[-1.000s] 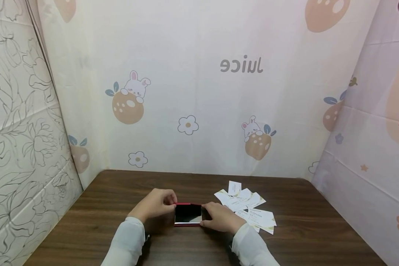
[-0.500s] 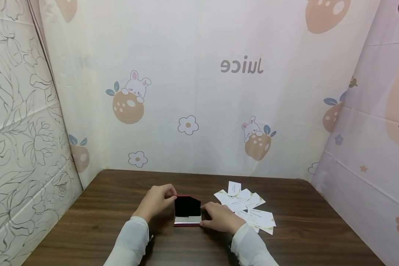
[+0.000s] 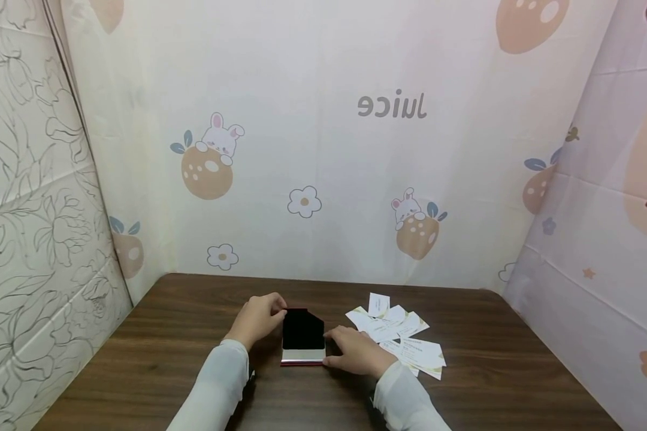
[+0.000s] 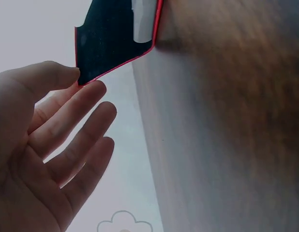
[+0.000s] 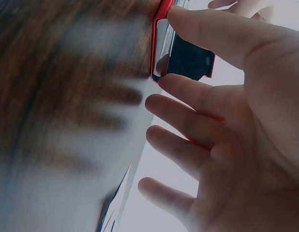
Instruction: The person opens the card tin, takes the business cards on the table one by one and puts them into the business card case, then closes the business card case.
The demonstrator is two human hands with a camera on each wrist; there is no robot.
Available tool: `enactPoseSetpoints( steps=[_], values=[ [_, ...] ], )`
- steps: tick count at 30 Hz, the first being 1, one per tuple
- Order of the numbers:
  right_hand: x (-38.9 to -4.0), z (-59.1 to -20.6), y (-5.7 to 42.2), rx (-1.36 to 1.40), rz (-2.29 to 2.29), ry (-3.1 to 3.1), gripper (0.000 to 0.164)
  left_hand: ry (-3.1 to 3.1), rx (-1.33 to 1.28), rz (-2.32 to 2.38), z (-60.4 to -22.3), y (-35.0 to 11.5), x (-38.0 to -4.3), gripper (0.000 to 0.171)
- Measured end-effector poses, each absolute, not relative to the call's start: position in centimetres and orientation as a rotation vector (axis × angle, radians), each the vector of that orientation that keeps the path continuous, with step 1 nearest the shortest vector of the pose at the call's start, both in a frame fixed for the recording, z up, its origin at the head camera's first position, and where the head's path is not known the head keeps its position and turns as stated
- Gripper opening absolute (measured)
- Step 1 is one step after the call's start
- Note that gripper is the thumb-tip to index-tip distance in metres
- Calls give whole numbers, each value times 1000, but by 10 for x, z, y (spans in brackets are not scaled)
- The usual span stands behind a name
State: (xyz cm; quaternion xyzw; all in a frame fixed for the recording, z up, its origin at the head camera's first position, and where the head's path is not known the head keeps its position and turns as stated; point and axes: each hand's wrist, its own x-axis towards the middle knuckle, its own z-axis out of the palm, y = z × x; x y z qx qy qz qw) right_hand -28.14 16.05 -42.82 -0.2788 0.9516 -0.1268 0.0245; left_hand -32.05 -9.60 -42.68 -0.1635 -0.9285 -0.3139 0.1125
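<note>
A red-edged business card case (image 3: 303, 355) sits on the table in the head view, its black-lined lid (image 3: 303, 329) swung up and back and a silver strip along its front. My left hand (image 3: 254, 320) pinches the lid's far left corner between thumb and forefinger; in the left wrist view the other fingers spread loosely below the lid (image 4: 111, 43). At the case's right end, my right hand (image 3: 358, 353) holds the base, with thumb and forefinger at its two corners. The right wrist view shows its remaining fingers extended beside the case (image 5: 160, 46).
Several white business cards (image 3: 423, 353) with gold-coloured corners lie fanned and overlapping on the table, just beyond and right of my right hand. The dark wooden table (image 3: 490, 371) reaches back to a patterned curtain (image 3: 323, 251), with curtains also at both sides.
The lid has swung from partly raised to wide open, its far edge moving away from me. My left hand has moved back with it. The right hand has stayed at the case's end.
</note>
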Motion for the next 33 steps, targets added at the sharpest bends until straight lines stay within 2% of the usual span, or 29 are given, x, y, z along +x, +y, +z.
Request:
enactPoseSetpoints(
  steps=[8, 12, 26, 33],
  values=[
    [-282, -428, 161, -859, -388, 2946, 50, -2912, -521, -902, -429, -97, -317, 41],
    [-281, -426, 160, -867, -390, 2941, 51, -3001, -554, -874, -430, -97, -319, 52],
    [-281, -429, 158, -865, -386, 2948, 50, -3086, -631, -773, -433, -101, -316, 58],
    [-282, -430, 159, -833, -381, 2942, 50, -3116, -680, -857, -434, -102, -304, 70]
  ],
)
